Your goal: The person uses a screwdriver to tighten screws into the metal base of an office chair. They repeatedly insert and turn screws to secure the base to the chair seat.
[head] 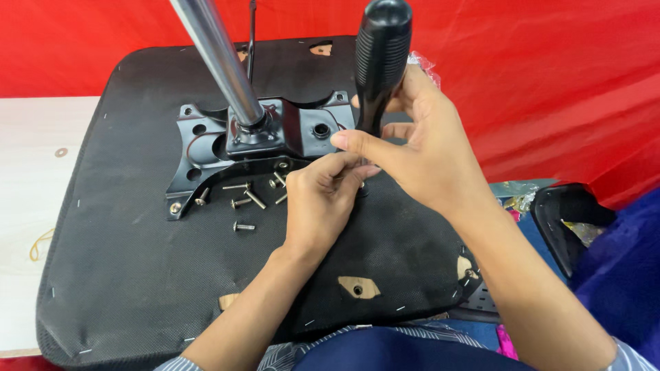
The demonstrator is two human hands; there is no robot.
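Fingers of the right hand [419,148] wrap a ribbed black screwdriver [380,62] standing upright; the left hand [323,199] pinches near its tip. Loose steel screws [247,199] lie at nine o'clock, beside the black metal plate [206,151] on the fabric seat [137,261].

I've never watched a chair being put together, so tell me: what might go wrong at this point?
The loose screws lie free on the sloping black seat underside; a nudge might roll them off. The left hand steadies something right beside the screwdriver that the right hand holds, so a slip might jab a finger. The metal plate seems only partly fastened and might shift.
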